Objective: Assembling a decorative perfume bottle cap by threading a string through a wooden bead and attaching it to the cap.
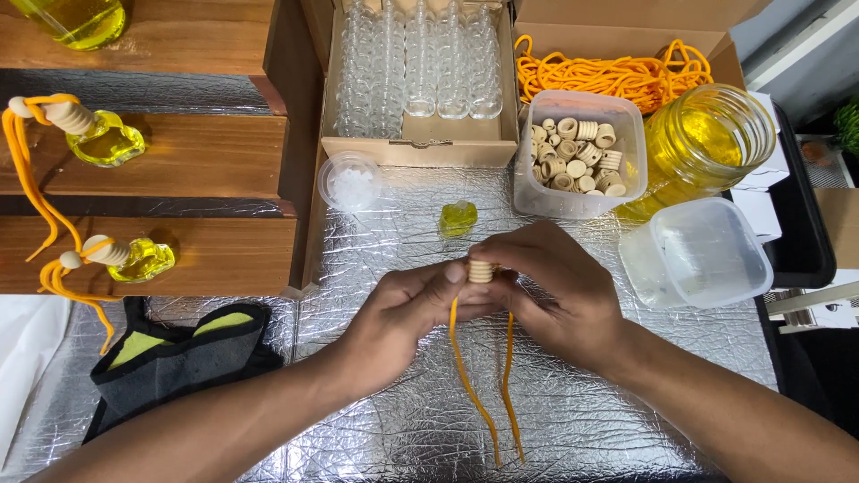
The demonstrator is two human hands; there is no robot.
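Nearest to us, the two loose ends of an orange cord [488, 394] trail down over the foil-covered worktop [591, 429] toward its near edge, hanging almost straight from our hands. Following the cord up, its long axis runs from the near edge away from us to a ribbed wooden cap [481, 271], which sits at the top of the cord, upright, between both sets of fingertips.

Our left hand [403, 313] comes in from the left, fingers curled closed, thumb and forefinger pinching the cord just under the cap. Our right hand [559, 286] arches over from the right, also closed down, its fingertips pinched on the cap itself from above and the side. Both hands meet at the cap, so neither is clearly nearer; the right covers more of it.

Just beyond the cap, toward the far edge, a small glass bottle of yellow liquid [458, 217] stands alone on the foil, apart from our fingers. To its left lies a small round tub of white stoppers [350, 182], and behind it a cardboard box of empty clear bottles [420, 63]. To the right of the bottle we see a clear tub of wooden caps [579, 154], then a jar of yellow liquid [707, 143] tilted against it, and a clear lidded container [696, 252] near the right edge. On the wooden steps [179, 152] at the far left rest finished bottles with cords.
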